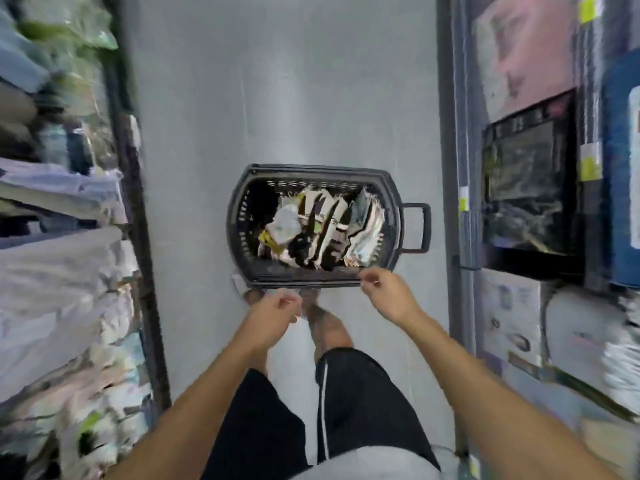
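**A:** 2 arms out over the aisle floor [277, 98], and the basket [311, 167] sits on it dead ahead, just beyond the person's feet.

**B:** It lies crosswise, long axis running left to right, with the handle [417, 227] sticking out at the right-hand end. Packets [322, 226] are piled inside.

**A:** And the hands?

**B:** The right hand [384, 292] is the nearer 1. Its curled fingers are right at the near rim, towards the right corner. There's too much blur to tell whether they have a grip or only touch it.

**A:** The left hand [277, 311]?

**B:** It hangs just short of the rim, fingers loosely curled, nothing in them.

**A:** So the basket lies forward and down from both sets of fingers.

**B:** Yes. For me a 2-handed lift off that long near edge looks likelier than a reach for the handle, which is well apart from either hand.

**A:** Stacked shelves [69, 254] stand on both sides of the aisle.
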Tool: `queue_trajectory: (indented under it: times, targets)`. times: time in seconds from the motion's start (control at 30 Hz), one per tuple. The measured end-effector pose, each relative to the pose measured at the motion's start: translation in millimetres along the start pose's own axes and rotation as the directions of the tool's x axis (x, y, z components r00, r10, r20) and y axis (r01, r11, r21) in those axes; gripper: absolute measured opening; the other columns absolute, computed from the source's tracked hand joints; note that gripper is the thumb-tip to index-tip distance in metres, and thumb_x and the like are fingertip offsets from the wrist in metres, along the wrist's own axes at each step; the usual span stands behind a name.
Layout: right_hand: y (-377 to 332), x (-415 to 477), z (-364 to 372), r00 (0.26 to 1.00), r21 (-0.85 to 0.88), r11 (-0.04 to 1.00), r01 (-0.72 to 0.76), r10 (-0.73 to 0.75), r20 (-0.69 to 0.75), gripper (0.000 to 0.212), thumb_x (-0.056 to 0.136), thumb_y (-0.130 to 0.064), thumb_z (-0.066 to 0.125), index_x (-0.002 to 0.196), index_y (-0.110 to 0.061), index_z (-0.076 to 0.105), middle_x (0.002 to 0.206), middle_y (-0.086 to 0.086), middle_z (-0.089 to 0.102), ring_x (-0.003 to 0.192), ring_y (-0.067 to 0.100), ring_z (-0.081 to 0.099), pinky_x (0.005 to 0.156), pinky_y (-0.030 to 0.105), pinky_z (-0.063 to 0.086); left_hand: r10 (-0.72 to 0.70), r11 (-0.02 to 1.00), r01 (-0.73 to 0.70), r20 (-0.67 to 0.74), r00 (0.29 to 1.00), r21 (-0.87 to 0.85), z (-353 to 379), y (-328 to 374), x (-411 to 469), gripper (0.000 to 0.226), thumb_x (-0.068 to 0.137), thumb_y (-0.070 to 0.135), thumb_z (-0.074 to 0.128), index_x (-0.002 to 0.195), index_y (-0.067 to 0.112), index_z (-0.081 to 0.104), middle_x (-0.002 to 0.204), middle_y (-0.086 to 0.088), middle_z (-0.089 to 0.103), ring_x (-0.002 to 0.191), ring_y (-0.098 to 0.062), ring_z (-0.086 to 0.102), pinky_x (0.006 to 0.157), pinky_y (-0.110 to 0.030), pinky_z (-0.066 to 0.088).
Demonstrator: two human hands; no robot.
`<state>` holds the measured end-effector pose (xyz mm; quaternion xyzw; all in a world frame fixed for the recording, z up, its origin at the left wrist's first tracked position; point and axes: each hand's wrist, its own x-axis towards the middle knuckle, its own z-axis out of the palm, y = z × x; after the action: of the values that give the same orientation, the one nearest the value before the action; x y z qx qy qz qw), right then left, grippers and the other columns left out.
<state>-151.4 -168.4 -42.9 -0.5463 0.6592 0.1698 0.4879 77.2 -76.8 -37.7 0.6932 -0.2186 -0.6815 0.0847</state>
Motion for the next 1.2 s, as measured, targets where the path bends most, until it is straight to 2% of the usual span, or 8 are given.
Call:
queue_trajectory:
  times: [0.27,0.4,0.5,0.77,0.87,0.93,1.1,1.2]
  targets:
    - [47,181,33,0.823,0.419,0.844,-0.335,0.478,-0.305,0.058,0.091,-0.040,0.064,0.137,-0.008,0.049,0.134,0.011,0.058,0.121,0.030,0.056,0.099,0.040,0.045,0.076,0.945,-0.071,-0.003,0.997,0.319,20,32,198,0.011,0.093,0.030,0.051,0.090,0.031,0.062,0.095,0.005,0.069,0.092,-0.018,0.064,0.086,-0.037,0.052]
    - [59,262,51,0.789,0.509,0.795,-0.331,0.529,-0.313,0.079,0.087,-0.045,0.069,0.145,-0.004,0.034,0.143,0.014,0.049,0.127,0.033,0.052,0.104,0.046,0.046,0.130,0.931,-0.151,0.083,0.988,0.333,47,44,282,0.022,0.096,0.031,0.047,0.108,0.022,0.063,0.095,0.002,0.070,0.092,-0.020,0.066,0.088,-0.041,0.054]
    - [54,305,60,0.761,0.503,0.805,-0.315,0.531,-0.372,0.093,0.082,-0.050,0.073,0.148,-0.005,0.026,0.149,0.014,0.044,0.130,0.033,0.050,0.101,0.048,0.046,0.150,0.934,-0.180,0.117,0.982,0.308,64,45,316,0.015,0.095,0.029,0.049,0.099,0.023,0.062,0.101,-0.002,0.070,0.096,-0.023,0.067,0.096,-0.043,0.051]
    - [61,325,56,0.673,0.362,0.872,-0.329,0.485,-0.558,0.055,0.086,-0.044,0.067,0.123,-0.009,0.043,0.117,0.013,0.065,0.104,0.038,0.064,0.077,0.042,0.046,0.116,0.960,-0.152,0.160,0.980,0.237,68,4,298,0.015,0.089,0.033,0.046,0.085,0.037,0.060,0.099,0.007,0.072,0.095,-0.016,0.066,0.088,-0.036,0.052]
    - [61,279,48,0.641,0.465,0.872,-0.150,0.444,-0.626,0.055,0.081,-0.047,0.069,0.117,-0.011,0.049,0.097,0.004,0.066,0.091,0.029,0.067,0.073,0.037,0.050,0.110,0.980,-0.126,0.103,0.989,0.156,53,-2,271,0.018,0.096,0.028,0.051,0.086,0.038,0.062,0.091,0.011,0.072,0.090,-0.014,0.068,0.079,-0.033,0.052]
    - [51,236,33,0.690,0.580,0.813,0.059,0.387,-0.612,0.047,0.076,-0.044,0.073,0.110,-0.016,0.053,0.093,-0.005,0.067,0.088,0.018,0.067,0.079,0.040,0.056,0.119,0.988,-0.124,0.060,0.991,0.089,39,8,247,0.018,0.097,0.024,0.053,0.087,0.036,0.063,0.092,0.007,0.073,0.092,-0.018,0.069,0.084,-0.040,0.053]
    - [-23,108,-6,0.738,0.540,0.713,0.447,0.047,-0.673,0.033,0.078,-0.020,0.078,0.104,-0.026,0.057,0.089,-0.028,0.069,0.081,-0.011,0.064,0.069,0.004,0.047,0.257,0.951,-0.277,-0.152,0.954,-0.134,-4,61,165,0.009,0.094,0.028,0.062,0.102,0.032,0.064,0.102,0.009,0.070,0.093,0.001,0.064,0.086,-0.026,0.047]
    - [-82,33,-30,0.742,0.475,0.681,0.557,-0.151,-0.653,0.036,0.073,-0.028,0.078,0.104,-0.028,0.059,0.091,-0.026,0.070,0.084,-0.010,0.065,0.070,0.005,0.047,0.383,0.863,-0.442,-0.255,0.888,-0.244,-31,92,85,0.042,0.087,0.032,0.064,0.127,0.027,0.053,0.128,0.007,0.060,0.117,0.006,0.054,0.099,-0.019,0.042]
